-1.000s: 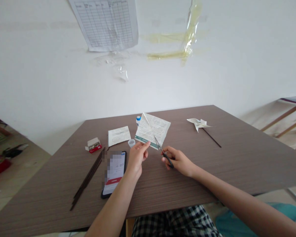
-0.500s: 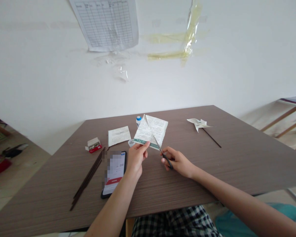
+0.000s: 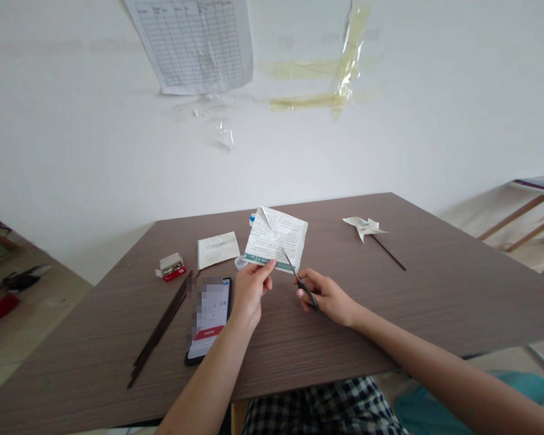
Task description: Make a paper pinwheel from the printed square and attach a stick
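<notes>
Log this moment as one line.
left hand: holds printed paper | right hand: holds scissors, blade over paper | pinwheel: on table

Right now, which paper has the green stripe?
The sheet held in the left hand, stripe along its near edge; the paper lying beyond the phone shows none.

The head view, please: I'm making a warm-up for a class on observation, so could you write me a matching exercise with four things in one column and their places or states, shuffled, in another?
Things
1. Scissors
2. Printed sheet
3. Pinwheel
4. Phone

Places or states
A. Lying on the table, to the right of both hands
B. Held in the right hand
C. Lying screen up beside the left forearm
D. Held up by the left hand

Right pairs: 1-B, 2-D, 3-A, 4-C
</notes>
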Available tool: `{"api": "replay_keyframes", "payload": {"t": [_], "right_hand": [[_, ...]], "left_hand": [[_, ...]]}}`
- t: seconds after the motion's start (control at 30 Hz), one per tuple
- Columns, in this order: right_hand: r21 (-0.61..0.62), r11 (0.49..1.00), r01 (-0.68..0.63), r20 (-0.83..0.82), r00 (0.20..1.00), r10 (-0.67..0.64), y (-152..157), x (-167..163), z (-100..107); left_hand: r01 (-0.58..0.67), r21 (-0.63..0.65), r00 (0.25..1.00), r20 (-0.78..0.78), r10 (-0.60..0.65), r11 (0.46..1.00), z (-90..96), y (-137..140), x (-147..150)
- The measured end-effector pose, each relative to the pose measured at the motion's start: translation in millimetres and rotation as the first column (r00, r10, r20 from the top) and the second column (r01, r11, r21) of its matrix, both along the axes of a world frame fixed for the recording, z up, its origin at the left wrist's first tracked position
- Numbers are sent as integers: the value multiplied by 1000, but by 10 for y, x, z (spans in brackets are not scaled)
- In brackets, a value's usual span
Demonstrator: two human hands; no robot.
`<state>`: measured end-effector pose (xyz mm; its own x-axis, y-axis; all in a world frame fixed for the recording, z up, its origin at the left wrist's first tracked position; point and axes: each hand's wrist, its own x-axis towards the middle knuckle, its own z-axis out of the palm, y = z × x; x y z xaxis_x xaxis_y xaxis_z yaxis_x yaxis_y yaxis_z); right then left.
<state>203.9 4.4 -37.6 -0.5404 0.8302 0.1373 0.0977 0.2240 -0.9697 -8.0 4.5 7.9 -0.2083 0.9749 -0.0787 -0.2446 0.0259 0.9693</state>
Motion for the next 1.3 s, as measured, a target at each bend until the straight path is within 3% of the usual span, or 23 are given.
{"api": "replay_keyframes", "payload": {"t": [1.3], "right_hand": [[-57, 998, -9, -55, 998, 5, 2, -6, 36]], "left_hand": [[-11, 35, 998, -54, 13, 999, -26, 0, -13]]}}
